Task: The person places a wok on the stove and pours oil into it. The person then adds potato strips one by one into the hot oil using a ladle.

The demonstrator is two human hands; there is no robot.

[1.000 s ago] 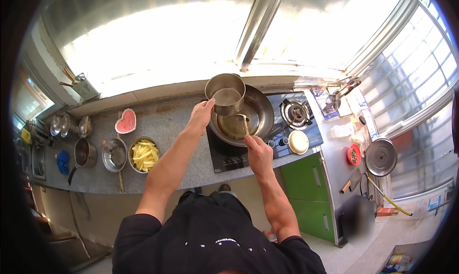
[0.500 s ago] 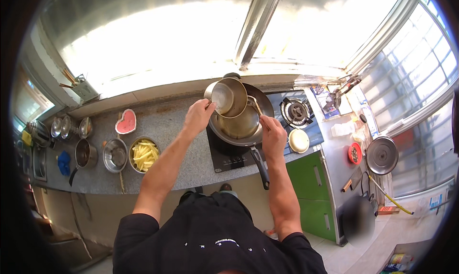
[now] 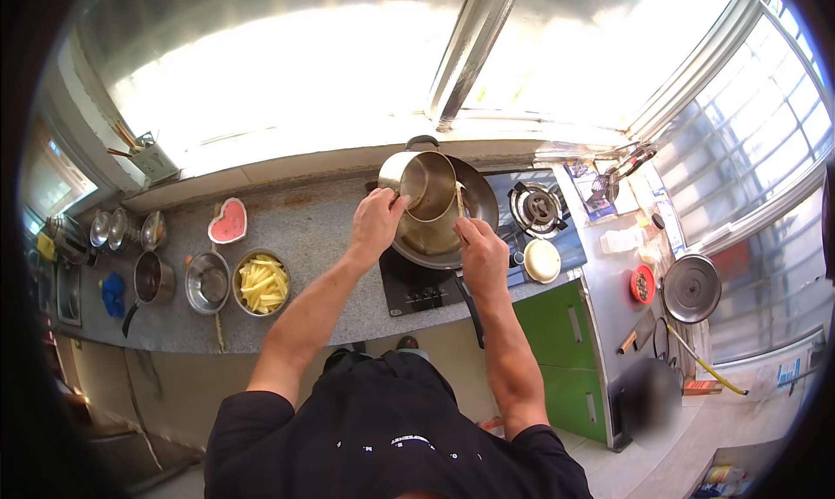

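Note:
Both my hands hold a metal pot [image 3: 417,175] above a dark frying pan [image 3: 446,260] on the cooktop. The pot is tilted toward me, its inside showing. My left hand [image 3: 377,225] is closed at the pot's left side. My right hand [image 3: 484,248] is closed on the pot's right handle [image 3: 460,198]. Below the pot, clear yellowish liquid [image 3: 428,238] lies in the pan. The pan's black handle points toward me, partly behind my right forearm. Whether liquid runs from the pot cannot be made out.
Left on the counter stand a bowl of potato strips [image 3: 263,281], a metal bowl [image 3: 207,283], a saucepan [image 3: 154,281] and a heart-shaped dish [image 3: 228,221]. A gas burner [image 3: 537,207] and a round cream-coloured object [image 3: 543,261] lie right. Farther right are a red bowl [image 3: 643,285] and another pan [image 3: 692,288].
The pot has shifted slightly right, its tilt a little different. My left hand has moved right and my right hand slightly left. Both still hold the pot.

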